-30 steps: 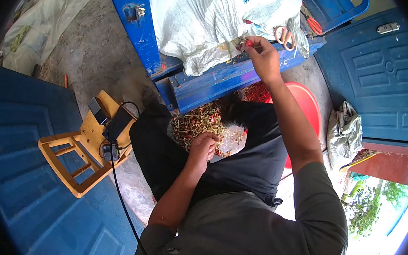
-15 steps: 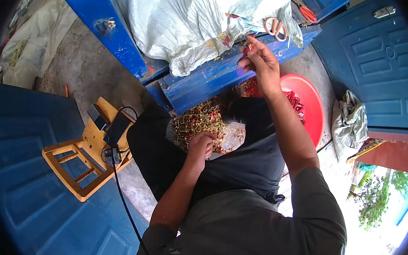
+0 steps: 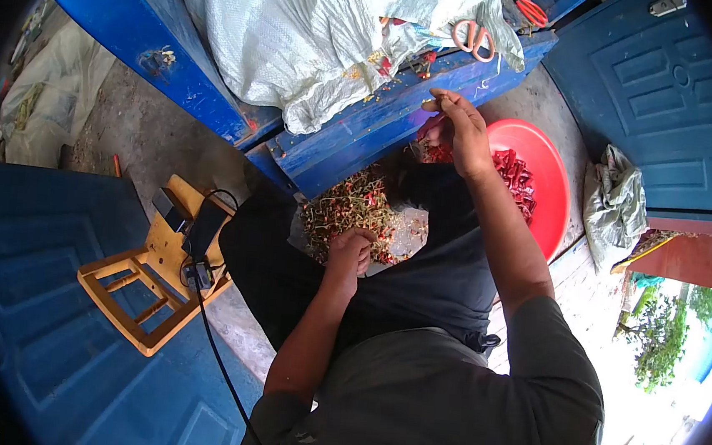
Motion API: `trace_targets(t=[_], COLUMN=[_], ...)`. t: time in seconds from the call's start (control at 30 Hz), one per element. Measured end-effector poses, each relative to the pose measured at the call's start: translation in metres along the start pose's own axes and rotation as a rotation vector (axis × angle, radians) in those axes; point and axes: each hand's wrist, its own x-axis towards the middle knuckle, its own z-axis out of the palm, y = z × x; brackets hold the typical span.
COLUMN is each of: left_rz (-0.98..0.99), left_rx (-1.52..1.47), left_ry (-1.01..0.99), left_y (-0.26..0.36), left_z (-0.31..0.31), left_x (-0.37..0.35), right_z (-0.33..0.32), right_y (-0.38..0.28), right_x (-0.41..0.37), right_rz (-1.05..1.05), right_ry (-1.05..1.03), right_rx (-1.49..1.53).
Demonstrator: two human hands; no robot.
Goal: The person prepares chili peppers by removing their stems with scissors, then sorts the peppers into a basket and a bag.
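My left hand [image 3: 351,251] is closed, its fingers curled over the near edge of a pile of greenish-brown stems and red bits [image 3: 349,209] between my legs. What it holds, if anything, is hidden. My right hand [image 3: 461,132] is above my right knee, in front of the blue ledge [image 3: 337,150]. Its thumb and forefinger come together, and a dark red chili [image 3: 431,133] shows at the curled fingers. A few red chilies [image 3: 423,65] lie on the ledge just beyond. Beside my right forearm, a red basin [image 3: 549,187] holds dark red chili pieces [image 3: 516,181].
A white woven sack [image 3: 278,41] drapes over the blue ledge. Pink-handled scissors [image 3: 474,41] and red-handled scissors [image 3: 532,11] lie at its right. A wooden chair [image 3: 160,270] with a black cable stands at left. A crumpled sack [image 3: 614,201] rests by the blue door [image 3: 657,112].
My right hand has drawn back from the ledge edge toward me, uncovering the red chilies there. My left hand keeps its place. The view has shifted slightly.
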Motion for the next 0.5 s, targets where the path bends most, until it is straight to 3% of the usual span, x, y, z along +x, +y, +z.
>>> trace_targets(t=[0.17, 0.33, 0.5], left_rz=[0.007, -0.036, -0.025], left_rx=[0.021, 0.064, 0.079], left_ry=[0.008, 0.014, 0.015], left_y=[-0.001, 0.002, 0.0], left_z=[0.0, 0.002, 0.002], left_x=[0.003, 0.002, 0.002], right_z=[-0.012, -0.01, -0.004], right_y=[0.009, 0.022, 0.05], right_x=[-0.013, -0.041, -0.071], right_rz=[-0.029, 0.121, 0.232], right_ry=[-0.031, -0.053, -0.174], right_rx=[0.01, -0.14, -0.07])
